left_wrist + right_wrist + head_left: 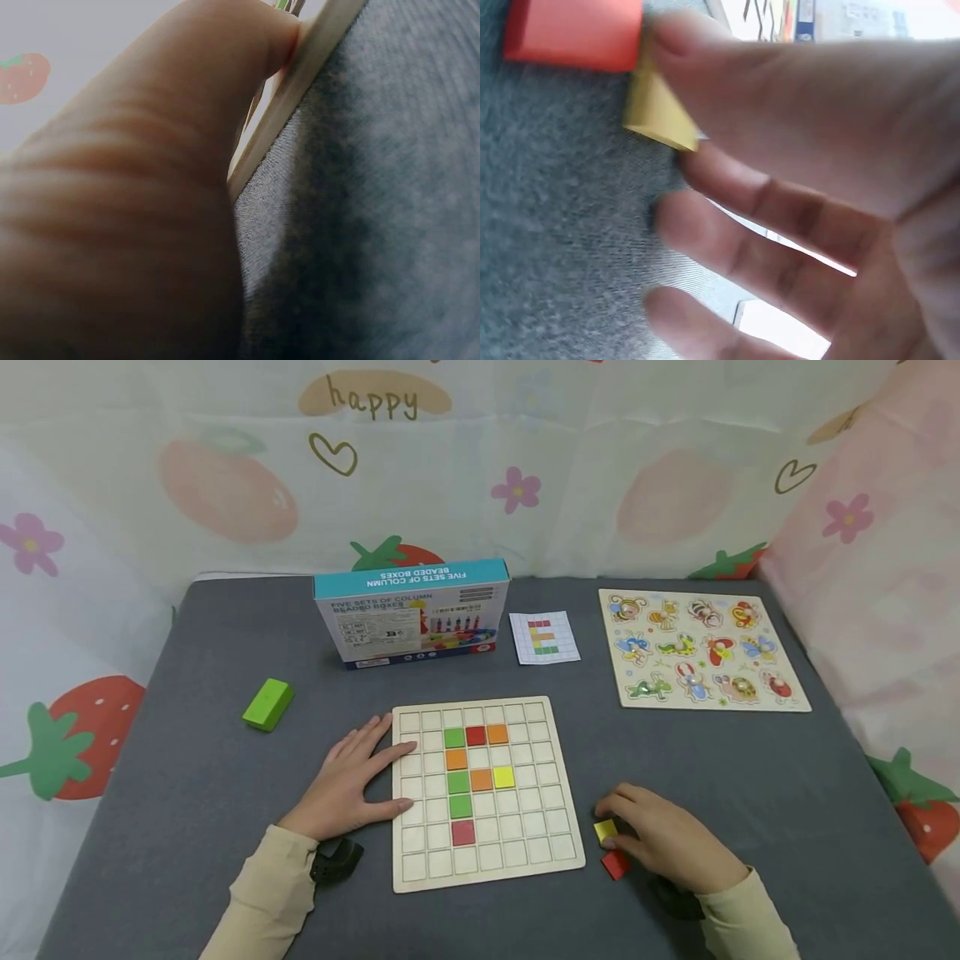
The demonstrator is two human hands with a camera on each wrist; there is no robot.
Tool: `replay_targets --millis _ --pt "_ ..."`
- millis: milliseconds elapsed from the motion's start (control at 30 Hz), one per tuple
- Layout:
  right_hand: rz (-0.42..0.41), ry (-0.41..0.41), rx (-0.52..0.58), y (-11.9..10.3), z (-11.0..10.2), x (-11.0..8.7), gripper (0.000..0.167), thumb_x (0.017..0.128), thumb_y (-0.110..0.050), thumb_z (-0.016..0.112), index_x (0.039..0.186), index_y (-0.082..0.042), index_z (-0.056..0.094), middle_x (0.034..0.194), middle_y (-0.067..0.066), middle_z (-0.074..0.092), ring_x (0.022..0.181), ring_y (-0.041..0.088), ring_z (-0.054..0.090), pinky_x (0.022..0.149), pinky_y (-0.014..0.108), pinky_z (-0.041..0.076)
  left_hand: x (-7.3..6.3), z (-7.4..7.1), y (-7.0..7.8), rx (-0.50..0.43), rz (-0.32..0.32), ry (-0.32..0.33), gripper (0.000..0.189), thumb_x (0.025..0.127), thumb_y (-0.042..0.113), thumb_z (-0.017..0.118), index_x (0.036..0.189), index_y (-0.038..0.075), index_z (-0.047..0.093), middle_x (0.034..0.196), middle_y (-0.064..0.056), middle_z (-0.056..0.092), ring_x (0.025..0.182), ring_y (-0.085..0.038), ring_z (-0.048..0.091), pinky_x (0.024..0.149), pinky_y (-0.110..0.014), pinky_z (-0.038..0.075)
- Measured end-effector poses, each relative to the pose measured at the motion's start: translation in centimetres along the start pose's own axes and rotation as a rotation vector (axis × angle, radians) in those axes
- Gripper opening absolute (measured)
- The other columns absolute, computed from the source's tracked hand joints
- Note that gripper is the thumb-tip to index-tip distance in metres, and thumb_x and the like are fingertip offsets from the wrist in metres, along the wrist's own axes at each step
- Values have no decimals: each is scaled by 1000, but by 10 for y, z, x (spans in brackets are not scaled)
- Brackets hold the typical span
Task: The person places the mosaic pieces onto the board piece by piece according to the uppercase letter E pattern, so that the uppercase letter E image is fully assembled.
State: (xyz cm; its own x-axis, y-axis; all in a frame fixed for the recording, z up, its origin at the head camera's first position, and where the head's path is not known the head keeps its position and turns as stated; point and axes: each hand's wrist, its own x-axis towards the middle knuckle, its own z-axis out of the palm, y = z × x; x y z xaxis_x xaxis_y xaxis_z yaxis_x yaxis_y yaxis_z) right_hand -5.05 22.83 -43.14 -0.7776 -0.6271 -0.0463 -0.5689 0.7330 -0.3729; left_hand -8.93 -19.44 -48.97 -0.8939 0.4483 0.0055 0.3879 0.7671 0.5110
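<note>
A white wooden grid board [525, 852] lies in the middle of the table, with green, red, orange and yellow square tiles in several of its cells. My left hand [347, 785] rests at the board's left edge, fingers spread and the thumb and index tips on its border. In the left wrist view the thumb [247, 37] presses against the board's edge [277, 112]. To the right of the board, my right hand [667, 835] pinches a yellow block [605, 832] between thumb and index finger. A red block [616, 864] lies right beside it, nearer to me.
Behind the board stands a blue and white toy box [420, 618]. A small pattern card [544, 638] lies to its right, then an insect puzzle board [705, 649]. Green blocks [268, 704] sit at the left. A printed curtain [570, 468] hangs behind the table.
</note>
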Motion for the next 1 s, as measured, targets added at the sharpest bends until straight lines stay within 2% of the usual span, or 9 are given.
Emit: replay_targets --millis 200,433,600,800,1000 --pt "-25 65 -42 4 2 5 23 81 -17 78 100 -16 66 95 -7 58 82 5 60 68 22 53 -1 0 0 1 -17 -20 80 80 66 63 147 29 40 161 -6 12 148 -29 10 116 -55 12" --pt "-56 81 -48 8 2 2 34 75 -9 81 104 -16 65 100 -7 57 86 5 60 70 23 54 -1 -1 2 -2 -20 -24 81 80 65 64 147 28 40 161 -7 12 148 -30 10 116 -56 12" --pt "-56 95 -69 7 2 4 32 77 -8 80 104 -16 65 97 -7 58 84 5 59 70 24 54 -1 -2 2 5 -19 -25 81 80 65 64 147 29 40 161 -7 12 148 -30 10 116 -56 12" --pt "-65 127 -85 -1 0 16 29 78 -12 79 103 -16 64 94 -8 57 80 4 57 68 22 52 -2 -3 1 4 -14 -17 80 80 65 64 147 29 40 161 -7 13 148 -30 10 116 -56 12" --pt "-150 112 -106 -18 0 35 25 79 -17 79 98 -15 63 93 -6 57 78 5 58 67 23 53 -1 -3 2 0 -4 -20 80 80 64 64 147 29 39 161 -7 13 148 -30 10 116 -55 11"
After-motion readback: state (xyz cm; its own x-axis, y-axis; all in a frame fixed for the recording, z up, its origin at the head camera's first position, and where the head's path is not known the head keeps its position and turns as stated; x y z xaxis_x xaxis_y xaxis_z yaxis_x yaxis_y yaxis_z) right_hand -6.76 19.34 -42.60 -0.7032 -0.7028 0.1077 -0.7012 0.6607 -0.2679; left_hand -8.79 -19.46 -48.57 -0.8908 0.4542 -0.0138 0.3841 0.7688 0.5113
